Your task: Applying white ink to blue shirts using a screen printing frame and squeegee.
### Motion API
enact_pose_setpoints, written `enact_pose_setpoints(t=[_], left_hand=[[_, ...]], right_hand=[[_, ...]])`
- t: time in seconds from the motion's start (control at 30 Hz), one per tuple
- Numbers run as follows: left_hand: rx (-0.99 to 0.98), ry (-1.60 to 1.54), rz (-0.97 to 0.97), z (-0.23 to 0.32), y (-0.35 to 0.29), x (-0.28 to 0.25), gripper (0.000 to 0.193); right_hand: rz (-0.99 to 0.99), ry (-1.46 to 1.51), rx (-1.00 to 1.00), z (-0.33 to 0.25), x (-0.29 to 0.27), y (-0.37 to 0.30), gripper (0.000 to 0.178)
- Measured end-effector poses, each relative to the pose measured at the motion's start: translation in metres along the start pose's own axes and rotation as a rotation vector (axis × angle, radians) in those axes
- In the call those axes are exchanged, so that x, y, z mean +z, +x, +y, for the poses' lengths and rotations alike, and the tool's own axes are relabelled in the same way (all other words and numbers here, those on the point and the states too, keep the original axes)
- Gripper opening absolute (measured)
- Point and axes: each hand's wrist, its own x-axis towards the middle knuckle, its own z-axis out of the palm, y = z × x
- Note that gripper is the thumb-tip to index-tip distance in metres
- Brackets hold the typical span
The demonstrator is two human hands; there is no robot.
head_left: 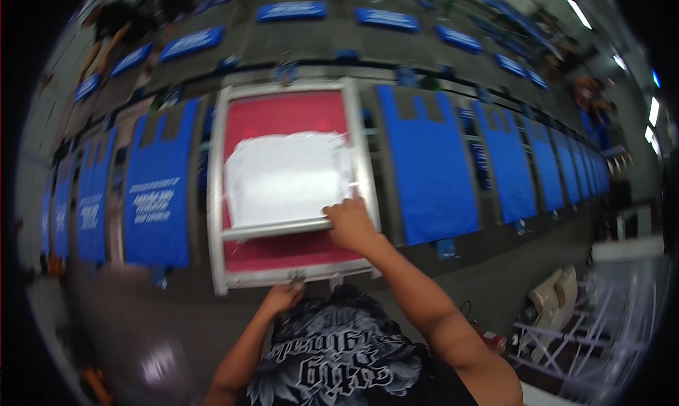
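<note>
A screen printing frame (218,194) with pale metal sides and red mesh (283,112) lies in front of me. White ink (283,169) covers a broad patch of the mesh. Across the near part of the screen runs a squeegee (272,230), and my right hand (351,225) is closed around its right end. My left hand (285,296) is at the middle of the frame's near edge, its fingers curled on the rim by a small clamp-like fitting. What lies under the screen is hidden.
Blue bags (431,165) without print lie in a row to the right. Left of the frame, blue bags (157,187) carry white print. Another row of printed blue pieces (291,10) runs behind. People (117,27) stand far left and far right. A white metal rack (566,342) stands lower right.
</note>
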Motion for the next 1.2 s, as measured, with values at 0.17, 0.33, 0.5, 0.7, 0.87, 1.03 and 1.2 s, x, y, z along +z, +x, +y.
enact_pose_setpoints(t=[0.17,0.33,0.5,0.7,0.87,1.03,1.2], left_hand=[[-0.046,-0.102,0.062,0.006,-0.007,0.004,0.048],[0.180,0.299,0.534,0.042,-0.014,-0.063,0.048],[0.155,0.156,1.140,0.014,0.027,-0.174,0.038],[0.306,-0.293,0.938,-0.022,0.038,-0.180,0.034],[0.351,-0.261,0.981,-0.002,-0.024,-0.145,0.039],[0.410,-0.194,0.961,0.054,-0.024,-0.094,0.050],[0.444,-0.257,0.797,0.090,0.008,-0.041,0.050]], right_hand=[[-0.054,0.409,0.101,0.071,0.039,0.013,0.041],[-0.035,0.760,0.267,0.100,0.042,0.030,0.049],[0.139,0.896,0.277,0.111,0.075,0.050,0.052],[0.023,1.032,0.396,0.090,0.067,0.042,0.033],[0.094,1.131,0.371,0.070,0.018,-0.014,0.031],[0.224,1.134,0.370,0.112,-0.014,-0.062,0.036],[0.285,1.050,0.363,0.167,-0.040,-0.100,0.037]])
